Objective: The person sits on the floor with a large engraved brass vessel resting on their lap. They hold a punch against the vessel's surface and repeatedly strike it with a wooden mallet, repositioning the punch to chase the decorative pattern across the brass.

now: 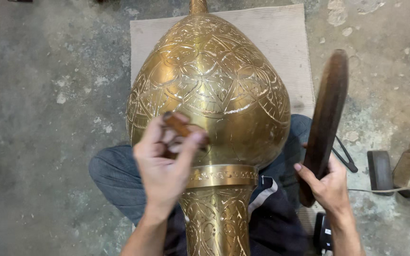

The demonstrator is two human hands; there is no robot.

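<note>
The left hand (164,166) pinches a small brown tool (180,127) against the brass vessel (209,90); the right hand (326,182) grips a wooden mallet (326,118). The vessel lies across the person's lap over a mat (281,33) on the floor — likely heavy, rigid, slick; steady it at the banded neck (221,175).

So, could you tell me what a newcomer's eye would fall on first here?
The big engraved brass vessel fills the middle of the view, lying across the person's lap over a ribbed mat on the concrete floor. The left hand holds a small brown tool against its lower belly. The right hand grips a dark wooden mallet, raised to the vessel's right.
</note>
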